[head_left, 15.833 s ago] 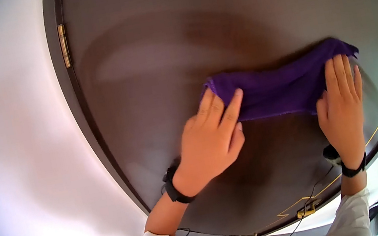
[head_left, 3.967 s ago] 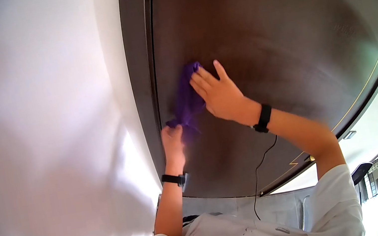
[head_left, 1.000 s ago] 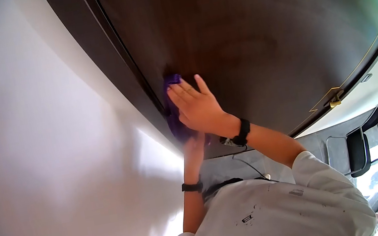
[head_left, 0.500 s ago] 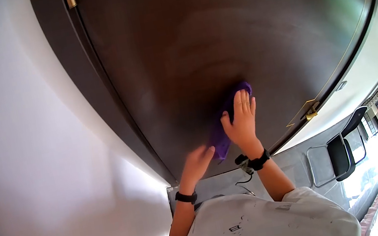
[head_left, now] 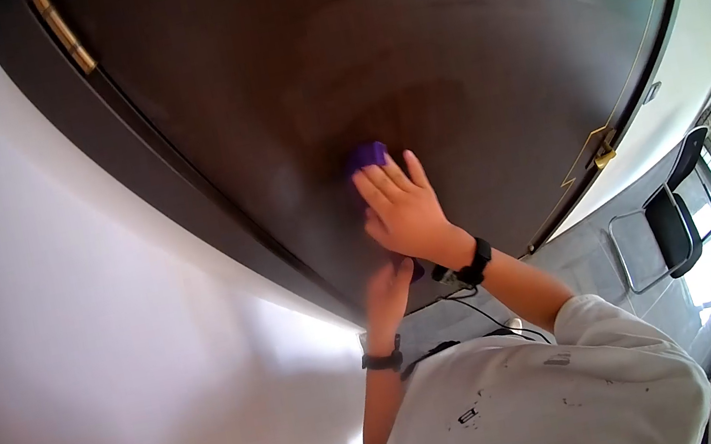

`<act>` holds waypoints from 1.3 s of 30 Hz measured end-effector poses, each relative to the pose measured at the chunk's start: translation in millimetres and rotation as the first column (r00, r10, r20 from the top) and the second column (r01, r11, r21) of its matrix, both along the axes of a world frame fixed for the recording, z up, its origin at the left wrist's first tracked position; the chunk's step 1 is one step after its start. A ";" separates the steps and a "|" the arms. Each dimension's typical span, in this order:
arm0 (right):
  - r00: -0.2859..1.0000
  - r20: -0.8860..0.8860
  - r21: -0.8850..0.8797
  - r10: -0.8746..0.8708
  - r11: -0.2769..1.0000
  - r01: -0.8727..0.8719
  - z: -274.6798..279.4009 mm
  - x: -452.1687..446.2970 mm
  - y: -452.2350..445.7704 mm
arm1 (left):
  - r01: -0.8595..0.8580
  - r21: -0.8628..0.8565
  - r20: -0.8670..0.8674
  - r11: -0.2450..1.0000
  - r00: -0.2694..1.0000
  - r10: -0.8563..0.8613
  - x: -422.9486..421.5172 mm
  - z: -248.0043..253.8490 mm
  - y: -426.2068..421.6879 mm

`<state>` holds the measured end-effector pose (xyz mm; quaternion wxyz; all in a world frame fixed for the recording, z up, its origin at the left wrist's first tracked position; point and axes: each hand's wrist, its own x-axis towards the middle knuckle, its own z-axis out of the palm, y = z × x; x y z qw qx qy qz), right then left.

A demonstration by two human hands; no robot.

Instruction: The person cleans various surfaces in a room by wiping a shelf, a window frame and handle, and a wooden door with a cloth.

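Note:
A purple cloth (head_left: 368, 156) lies against the lower part of a dark brown door (head_left: 269, 56), mostly covered by my hands. My right hand (head_left: 406, 211) presses the cloth flat to the door, its fingers stretched out and the thumb apart. Lower and to the left, my left hand (head_left: 391, 297) is at the cloth's lower end, blurred by motion, with the thumb upward; what its fingers do is smeared. A bit of purple shows beside that thumb. Both wrists wear black bands.
A white wall (head_left: 121, 292) runs along the left beside the door frame. A gold hinge (head_left: 65, 33) is at upper left, a gold handle (head_left: 604, 156) at the door's right edge. A black chair (head_left: 673, 232) stands on grey floor tiles (head_left: 572, 265). A thin black cable hangs near my right wrist.
Compared with half a second ago, my right hand and the cloth's upper end have moved left across the door. My left hand is now closer beneath it. The camera view has tilted.

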<state>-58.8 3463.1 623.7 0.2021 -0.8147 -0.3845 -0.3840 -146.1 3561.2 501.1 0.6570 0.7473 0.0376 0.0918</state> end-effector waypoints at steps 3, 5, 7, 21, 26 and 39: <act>0.970 -0.137 0.033 -0.201 0.978 0.208 -16.4 3.9 -34.0 | 0.027 0.048 -0.081 0.998 0.996 -0.023 -8.0 30.2 9.7; 0.950 -0.081 0.116 -0.300 0.944 0.308 -9.1 8.0 -48.7 | 0.004 0.002 0.018 1.000 1.000 -0.004 -0.4 31.4 11.9; 0.957 -0.073 0.114 -0.281 0.951 0.288 3.5 9.9 -47.8 | 0.022 -0.099 0.042 0.995 0.999 -0.018 -4.1 41.3 9.4; 0.998 0.039 0.005 0.057 0.998 -0.057 31.2 -12.9 46.4 | -0.164 -0.284 -0.046 0.945 0.986 0.157 -17.4 24.7 40.2; 0.981 -0.107 0.007 -0.163 0.986 0.165 4.0 -10.7 -2.8 | -0.064 -0.273 -0.037 0.960 0.998 0.056 -20.8 23.6 38.1; 0.973 0.149 0.057 -0.178 0.984 0.172 82.0 -0.5 37.0 | 0.158 -0.430 0.213 0.889 0.974 -0.069 -20.1 66.5 29.4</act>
